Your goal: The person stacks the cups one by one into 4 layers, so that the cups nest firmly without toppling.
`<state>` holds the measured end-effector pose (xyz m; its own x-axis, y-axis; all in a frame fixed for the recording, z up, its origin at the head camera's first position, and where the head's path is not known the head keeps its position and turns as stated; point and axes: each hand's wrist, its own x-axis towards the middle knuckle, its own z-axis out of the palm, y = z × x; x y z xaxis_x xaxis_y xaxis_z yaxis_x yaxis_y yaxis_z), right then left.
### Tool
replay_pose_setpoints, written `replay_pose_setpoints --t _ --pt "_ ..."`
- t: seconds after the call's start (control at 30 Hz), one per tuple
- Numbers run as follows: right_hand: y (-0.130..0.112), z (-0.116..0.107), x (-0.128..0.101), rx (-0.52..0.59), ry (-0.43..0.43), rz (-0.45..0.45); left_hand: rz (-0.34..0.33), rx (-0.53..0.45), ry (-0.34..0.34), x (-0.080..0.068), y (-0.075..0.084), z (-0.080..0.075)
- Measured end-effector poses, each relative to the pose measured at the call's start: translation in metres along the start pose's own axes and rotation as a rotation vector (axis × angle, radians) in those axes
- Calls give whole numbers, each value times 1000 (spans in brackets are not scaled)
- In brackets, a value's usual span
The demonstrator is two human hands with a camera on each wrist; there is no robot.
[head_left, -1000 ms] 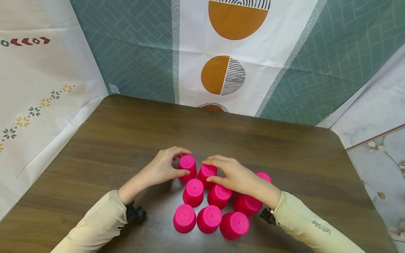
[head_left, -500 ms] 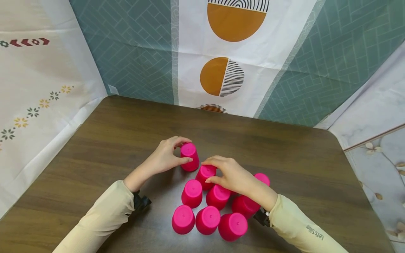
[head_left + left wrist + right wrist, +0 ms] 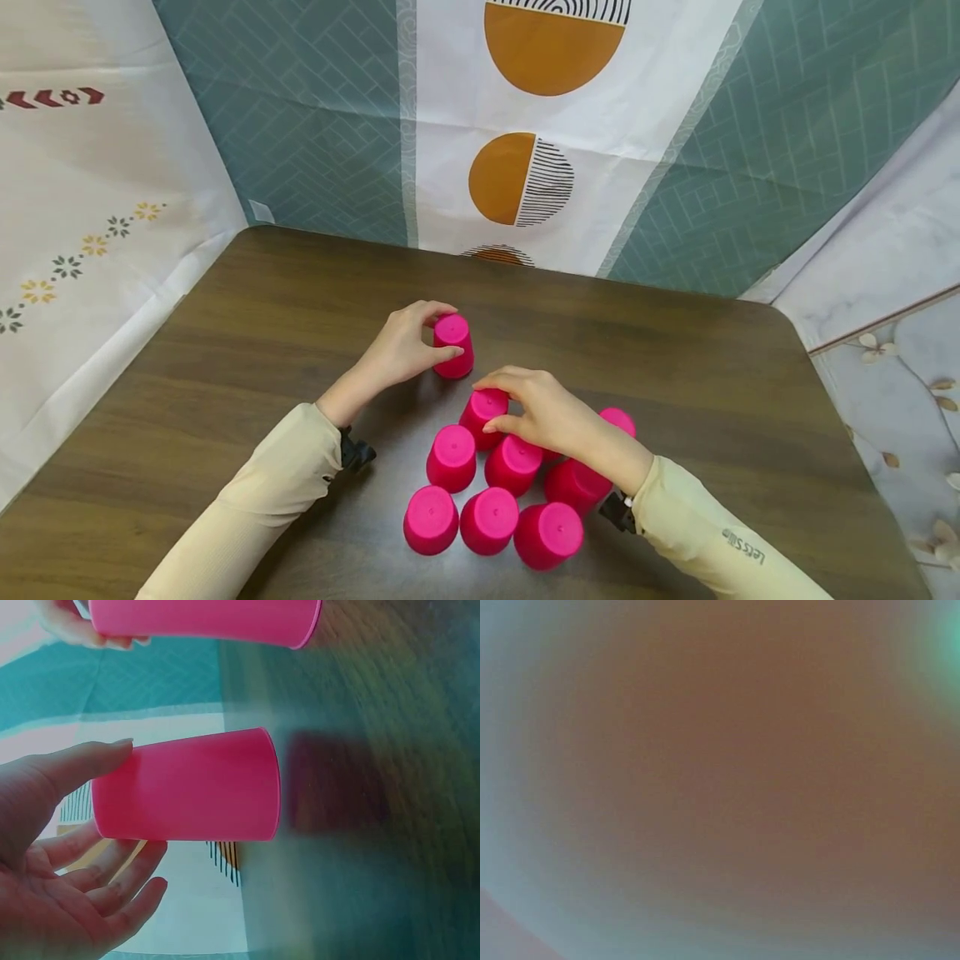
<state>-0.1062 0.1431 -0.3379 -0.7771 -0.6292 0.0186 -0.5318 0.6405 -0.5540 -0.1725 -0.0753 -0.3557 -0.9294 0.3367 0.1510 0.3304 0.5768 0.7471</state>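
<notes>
Right wrist view is a brown blur throughout. The right hand hides most of one pink cup; another cup is cropped at top.

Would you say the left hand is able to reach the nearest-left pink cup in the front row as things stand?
Probably yes: the left hand grips the far cup, but the front-left cup stands uncovered beside that forearm, with nothing between.

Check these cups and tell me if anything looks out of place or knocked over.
Nothing is tipped or spilled. One pink cup, gripped by the left hand, stands upside down apart from the cluster of cups. The right hand holds another cup.
</notes>
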Motion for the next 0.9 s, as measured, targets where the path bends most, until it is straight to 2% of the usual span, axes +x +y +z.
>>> replay_pose_setpoints --t 0.17,0.53,0.9 --pt "-1 1 0 -3 -3 0 -38 9 -27 6 -4 1" --pt "-2 3 -3 -38 6 -6 -81 25 -66 8 -5 4" --pt "-3 -3 1 -53 -26 -9 -53 -14 -50 12 -9 4"
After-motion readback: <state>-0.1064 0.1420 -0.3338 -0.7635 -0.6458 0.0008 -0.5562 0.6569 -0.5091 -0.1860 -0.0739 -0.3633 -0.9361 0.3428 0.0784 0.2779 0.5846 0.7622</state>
